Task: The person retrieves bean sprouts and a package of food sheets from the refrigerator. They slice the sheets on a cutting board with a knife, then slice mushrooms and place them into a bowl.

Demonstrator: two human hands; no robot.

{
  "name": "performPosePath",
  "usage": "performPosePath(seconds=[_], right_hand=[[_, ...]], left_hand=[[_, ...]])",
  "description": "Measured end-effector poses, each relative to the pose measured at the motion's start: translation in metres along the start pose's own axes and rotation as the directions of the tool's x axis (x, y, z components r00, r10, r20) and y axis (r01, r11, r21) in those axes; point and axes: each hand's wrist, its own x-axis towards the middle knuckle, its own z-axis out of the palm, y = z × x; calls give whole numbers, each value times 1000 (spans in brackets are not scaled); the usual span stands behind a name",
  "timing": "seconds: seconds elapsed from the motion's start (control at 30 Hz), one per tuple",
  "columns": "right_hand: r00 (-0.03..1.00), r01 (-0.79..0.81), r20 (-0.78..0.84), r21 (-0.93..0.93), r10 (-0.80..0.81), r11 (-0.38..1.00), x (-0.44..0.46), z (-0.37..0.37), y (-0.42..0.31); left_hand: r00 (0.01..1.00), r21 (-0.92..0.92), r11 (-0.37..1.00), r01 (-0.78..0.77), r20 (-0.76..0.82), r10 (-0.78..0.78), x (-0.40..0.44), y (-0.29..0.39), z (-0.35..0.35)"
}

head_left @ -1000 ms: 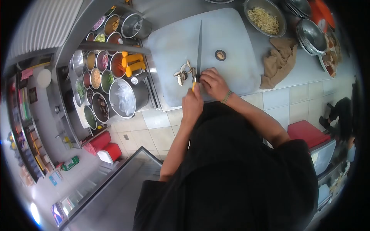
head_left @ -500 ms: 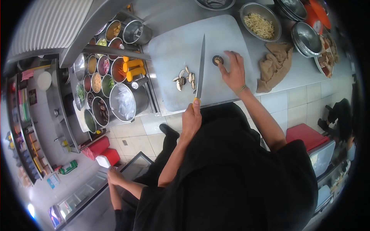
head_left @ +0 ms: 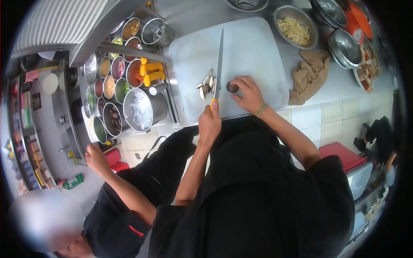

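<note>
One small, round, dark brown mushroom [head_left: 232,87], one long, narrow steel knife [head_left: 220,62] with a yellow handle [head_left: 213,102] and one bunch of pale, dark-edged slices [head_left: 204,91], too crowded for me to number, share one whitish, round-cornered cutting board [head_left: 258,47]. Beyond its right edge I count one crumpled tan cloth [head_left: 309,79] and one round steel bowl [head_left: 297,10] of pale sprouts [head_left: 296,32]. The left hand [head_left: 209,125] is wrapped around the handle; the right hand [head_left: 248,95] pinches the mushroom between thumb and fingers, over the board's nearer half, just right of the blade. Lighter flecks dot its dark surface.
</note>
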Motion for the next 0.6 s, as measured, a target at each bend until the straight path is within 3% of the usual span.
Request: performPosePath(seconds=[0.1, 0.2, 0.27, 0.6], right_hand=[[999, -42, -9, 49, 42, 998, -1, -1, 1], [999, -41, 30, 71, 39, 997, -1, 1, 10], [996, -40, 86, 85, 32, 996, -3, 7, 13], [997, -40, 74, 157, 28, 987, -8, 22, 1]], left_hand=[[997, 71, 996, 55, 54, -59, 2, -4, 1], [997, 43, 998, 54, 54, -56, 2, 0, 0], [999, -15, 999, -38, 27, 38, 4, 3, 1], [996, 88, 996, 21, 87, -29, -20, 12, -17]])
